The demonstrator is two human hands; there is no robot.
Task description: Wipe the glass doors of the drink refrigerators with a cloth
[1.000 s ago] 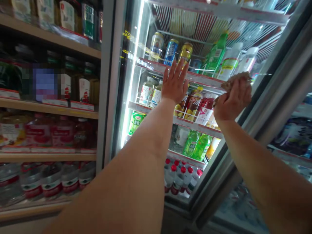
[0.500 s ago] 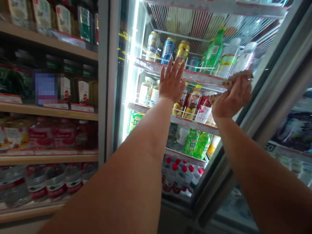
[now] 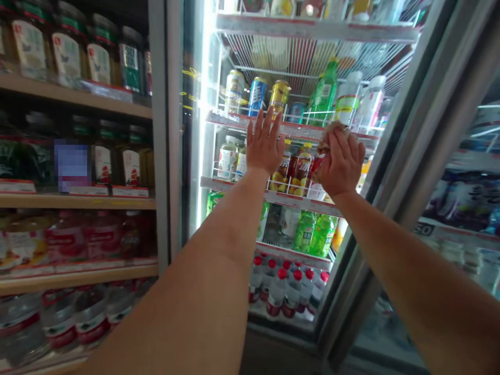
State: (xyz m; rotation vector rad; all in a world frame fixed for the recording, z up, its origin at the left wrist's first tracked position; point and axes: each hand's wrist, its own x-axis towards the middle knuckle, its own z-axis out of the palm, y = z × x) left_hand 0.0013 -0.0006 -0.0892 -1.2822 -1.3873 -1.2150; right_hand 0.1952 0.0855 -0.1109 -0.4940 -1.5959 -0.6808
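My left hand (image 3: 264,145) is spread with its fingers apart, its palm toward the glass door of a lit drinks fridge (image 3: 316,31). Whether the palm touches the glass I cannot tell. To its right, my right hand (image 3: 344,161) presses a crumpled brownish cloth (image 3: 326,138) toward the same glass, fingers bent over it. Beyond the hands, a gold can (image 3: 279,95), a blue can (image 3: 257,95) and a green bottle (image 3: 326,89) stand on a shelf. Dark tea bottles with yellow caps (image 3: 301,166) show between the hands, one shelf lower.
Left of the fridge, wooden shelves (image 3: 117,202) hold juice bottles and large water bottles (image 3: 91,312). A thick metal door frame (image 3: 414,182) runs along the right, with another fridge section beyond it. Red-capped bottles (image 3: 279,291) fill the lowest fridge shelf.
My right hand has moved left with the cloth, closer to my left hand. My left hand stays spread at about the same spot on the door. The view has tilted up slightly.
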